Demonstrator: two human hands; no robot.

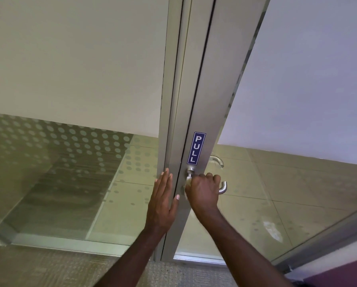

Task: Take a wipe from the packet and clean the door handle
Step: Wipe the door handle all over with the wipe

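A silver lever door handle [223,188] juts from the grey metal door stile [206,112]; only its curved end and its round base [190,170] show. My right hand [203,191] is closed around the lever with a white wipe [187,181] bunched in it, a bit of wipe poking out on the left. My left hand [163,198] lies flat with fingers apart against the frame edge beside the stile, holding nothing. The packet of wipes is out of sight.
A blue PULL sticker [196,148] sits just above the handle. A second handle [218,160] shows through the glass on the door's far side. Frosted and dotted glass panels [70,141] flank the door. Tiled floor lies beyond, carpet near my feet.
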